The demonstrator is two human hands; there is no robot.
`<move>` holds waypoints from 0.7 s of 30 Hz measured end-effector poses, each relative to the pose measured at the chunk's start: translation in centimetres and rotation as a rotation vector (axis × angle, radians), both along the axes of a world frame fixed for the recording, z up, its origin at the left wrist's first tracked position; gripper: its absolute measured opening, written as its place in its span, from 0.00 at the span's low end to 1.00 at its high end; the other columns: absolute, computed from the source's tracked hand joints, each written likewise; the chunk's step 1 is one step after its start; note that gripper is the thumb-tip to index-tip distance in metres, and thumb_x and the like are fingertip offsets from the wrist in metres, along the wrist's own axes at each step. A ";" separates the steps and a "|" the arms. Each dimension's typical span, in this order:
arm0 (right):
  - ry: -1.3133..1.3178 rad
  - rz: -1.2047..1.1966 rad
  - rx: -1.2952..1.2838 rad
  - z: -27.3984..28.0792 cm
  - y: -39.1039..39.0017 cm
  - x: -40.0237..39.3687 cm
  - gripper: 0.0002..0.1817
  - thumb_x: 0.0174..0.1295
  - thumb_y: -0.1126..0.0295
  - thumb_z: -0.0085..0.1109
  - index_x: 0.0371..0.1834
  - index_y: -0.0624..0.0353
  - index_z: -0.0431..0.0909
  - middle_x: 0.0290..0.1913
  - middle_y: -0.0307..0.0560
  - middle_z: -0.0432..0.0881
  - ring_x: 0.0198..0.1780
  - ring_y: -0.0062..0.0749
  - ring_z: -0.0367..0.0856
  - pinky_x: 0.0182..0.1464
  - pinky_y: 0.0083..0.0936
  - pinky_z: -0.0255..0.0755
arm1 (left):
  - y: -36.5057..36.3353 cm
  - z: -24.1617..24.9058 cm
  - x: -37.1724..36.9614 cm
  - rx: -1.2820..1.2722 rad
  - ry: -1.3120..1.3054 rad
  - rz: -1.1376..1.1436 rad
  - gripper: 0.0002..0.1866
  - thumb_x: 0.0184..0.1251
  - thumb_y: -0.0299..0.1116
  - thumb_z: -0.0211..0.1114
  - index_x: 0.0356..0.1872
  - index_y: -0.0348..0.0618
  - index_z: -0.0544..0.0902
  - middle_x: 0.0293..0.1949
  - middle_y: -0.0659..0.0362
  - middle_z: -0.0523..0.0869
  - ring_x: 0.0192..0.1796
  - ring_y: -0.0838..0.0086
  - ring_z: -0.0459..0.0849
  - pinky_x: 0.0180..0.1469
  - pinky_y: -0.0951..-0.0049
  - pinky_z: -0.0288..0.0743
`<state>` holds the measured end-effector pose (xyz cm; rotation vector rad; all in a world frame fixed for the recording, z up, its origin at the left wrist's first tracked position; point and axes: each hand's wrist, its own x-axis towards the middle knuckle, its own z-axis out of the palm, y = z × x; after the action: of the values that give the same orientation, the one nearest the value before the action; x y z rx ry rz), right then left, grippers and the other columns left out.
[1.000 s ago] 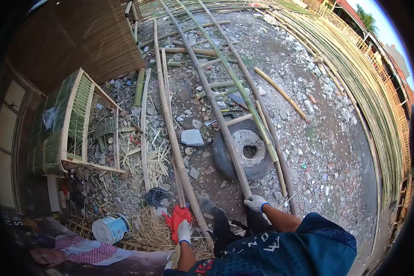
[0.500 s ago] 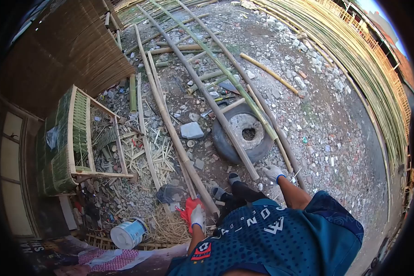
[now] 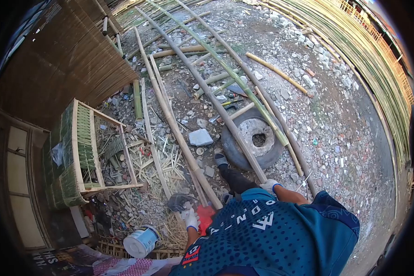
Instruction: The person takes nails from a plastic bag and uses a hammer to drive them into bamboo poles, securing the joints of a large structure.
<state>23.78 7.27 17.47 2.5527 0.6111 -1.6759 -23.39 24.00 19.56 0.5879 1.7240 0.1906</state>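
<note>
My left hand (image 3: 192,219), in a white glove with a blue cuff, is low over the straw beside a crumpled red bag or cloth (image 3: 206,219). Its fingers point forward and look apart, close to a dark see-through plastic bag (image 3: 178,201). The glove of my right hand (image 3: 268,185) is right at the near end of a long bamboo pole (image 3: 248,156); my shirt and forearm partly cover it, and I cannot tell whether its fingers grip the pole. That pole lies across a tyre with a concrete centre (image 3: 252,133), next to a green bamboo pole (image 3: 257,103).
At left stands a woven bamboo frame (image 3: 80,142) near a white bucket (image 3: 141,241). A stone block (image 3: 200,137) sits on the rubble beside another long bamboo pole (image 3: 177,131). Tools, among them a yellow-handled one (image 3: 231,102), lie beyond the tyre. Many poles (image 3: 368,60) line the right side.
My left hand has come off the red bag or cloth and moved slightly left. My right hand has moved back to the pole's end, and my body has leaned forward.
</note>
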 end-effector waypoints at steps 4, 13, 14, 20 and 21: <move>-0.050 -0.002 0.297 1.4 13.0 3.2 0.27 0.70 0.49 0.59 0.51 0.65 0.90 0.39 0.55 0.91 0.40 0.46 0.91 0.44 0.38 0.83 | 5.6 -0.9 1.3 -0.023 -0.019 -0.108 0.28 0.81 0.61 0.61 0.67 0.51 0.81 0.50 0.60 0.87 0.42 0.68 0.85 0.41 0.59 0.79; 0.035 -0.375 0.750 3.0 33.0 6.1 0.15 0.74 0.61 0.59 0.47 0.61 0.88 0.37 0.40 0.85 0.38 0.26 0.81 0.41 0.28 0.73 | 27.1 5.3 7.3 0.319 -0.008 -0.139 0.27 0.81 0.56 0.61 0.56 0.40 0.87 0.41 0.60 0.87 0.42 0.73 0.84 0.42 0.68 0.78; -0.003 -0.375 0.798 3.6 33.3 6.0 0.11 0.76 0.66 0.60 0.43 0.61 0.87 0.28 0.31 0.82 0.28 0.16 0.76 0.30 0.22 0.69 | 29.0 5.6 8.5 0.431 -0.022 -0.107 0.26 0.81 0.55 0.61 0.56 0.40 0.88 0.40 0.60 0.87 0.42 0.73 0.84 0.43 0.69 0.78; 0.150 -0.480 0.486 -7.3 26.0 6.5 0.12 0.73 0.62 0.62 0.42 0.59 0.87 0.27 0.36 0.81 0.23 0.28 0.78 0.26 0.31 0.70 | 33.6 5.6 10.8 0.469 0.067 -0.227 0.20 0.83 0.46 0.58 0.54 0.38 0.86 0.43 0.52 0.89 0.42 0.66 0.85 0.47 0.61 0.77; 0.139 -0.484 0.359 -4.2 24.2 6.4 0.13 0.73 0.60 0.62 0.42 0.59 0.87 0.26 0.37 0.81 0.23 0.30 0.78 0.25 0.34 0.70 | 33.2 6.9 11.7 0.373 0.076 -0.233 0.19 0.83 0.43 0.58 0.55 0.38 0.85 0.44 0.48 0.89 0.43 0.61 0.86 0.49 0.58 0.78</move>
<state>30.16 31.49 13.25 3.0473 0.3366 -2.0637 -11.65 57.16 26.47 1.0754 1.6868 0.3305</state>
